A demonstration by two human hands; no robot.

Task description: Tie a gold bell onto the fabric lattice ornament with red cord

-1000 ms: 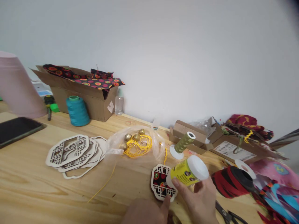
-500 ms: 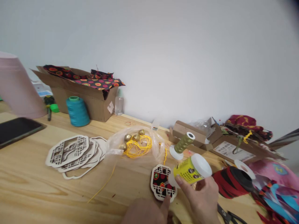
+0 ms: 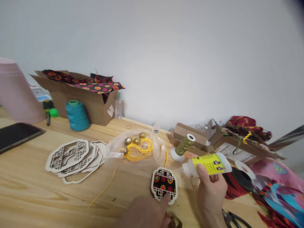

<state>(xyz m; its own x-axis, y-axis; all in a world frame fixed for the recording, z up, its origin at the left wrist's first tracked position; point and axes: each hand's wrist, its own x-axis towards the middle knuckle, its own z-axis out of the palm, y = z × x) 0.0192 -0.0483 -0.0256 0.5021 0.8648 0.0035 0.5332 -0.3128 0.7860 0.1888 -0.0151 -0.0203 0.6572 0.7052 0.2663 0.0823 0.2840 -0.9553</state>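
My right hand [image 3: 212,186] is wrapped round a squeeze glue bottle [image 3: 210,163] with a yellow label. The bottle lies nearly level, its pale nozzle pointing left, just beyond the upper right edge of a wooden lattice ornament [image 3: 164,186]. Dark floral fabric shows through the ornament's openings, and a yellow braided cord [image 3: 166,158] rises from its top. Blurred at the bottom, my left hand [image 3: 148,210] holds the ornament at its lower edge, index finger pressed on the lattice; its other fingers are mostly hidden. A brass-coloured piece [image 3: 175,220] shows beside that hand.
Left of centre lie stacked wooden frames [image 3: 68,156] and a plastic bag [image 3: 114,147] with brass bells and yellow cord. A green thread spool [image 3: 184,145] stands behind the bottle. Scissors [image 3: 231,218] and a red ribbon roll [image 3: 237,185] are at right. A teal cone [image 3: 77,115] stands far left.
The glue bottle has swung to the right and tipped more level, its nozzle leaving the ornament's fabric area. My left hand still presses the ornament. The view has shifted slightly.
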